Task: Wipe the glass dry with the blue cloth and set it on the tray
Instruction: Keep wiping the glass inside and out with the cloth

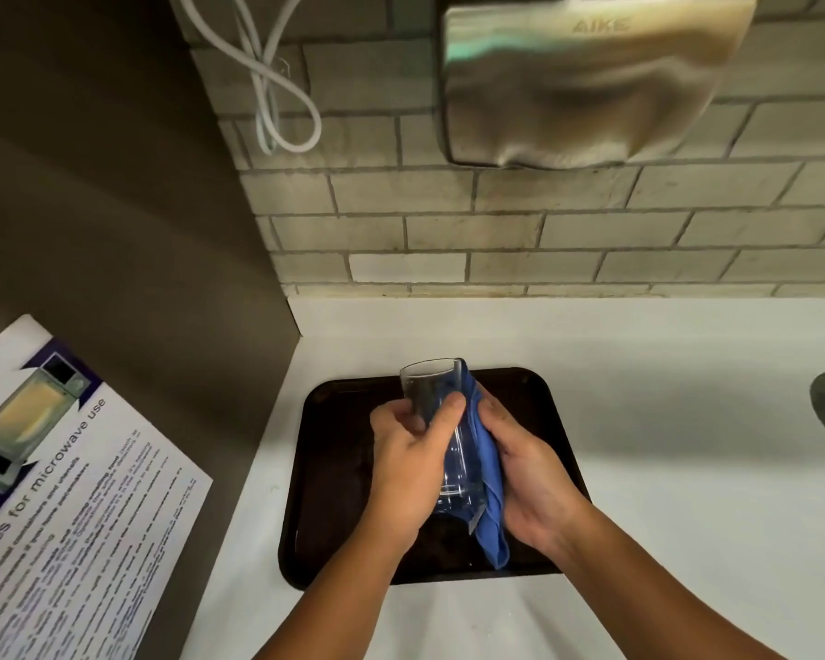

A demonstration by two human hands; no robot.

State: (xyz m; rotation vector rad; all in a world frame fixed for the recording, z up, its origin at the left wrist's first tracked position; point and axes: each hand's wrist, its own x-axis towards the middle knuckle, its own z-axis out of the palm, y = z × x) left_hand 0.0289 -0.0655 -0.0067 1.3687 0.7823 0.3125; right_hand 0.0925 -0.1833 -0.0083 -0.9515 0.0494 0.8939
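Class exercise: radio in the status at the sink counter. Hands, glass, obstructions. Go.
Left hand gripping glass, held above tray. Right hand pressing blue cloth against glass side. Glass not yet set down. Tray bare, nothing in the way.

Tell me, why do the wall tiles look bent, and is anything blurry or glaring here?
Head view: wide-angle lens bows the tile lines toward the edges; the metal dryer is smeared and soft with a greenish sheen; the glass shows faint reflections; the leaflet text blurs at the left edge.
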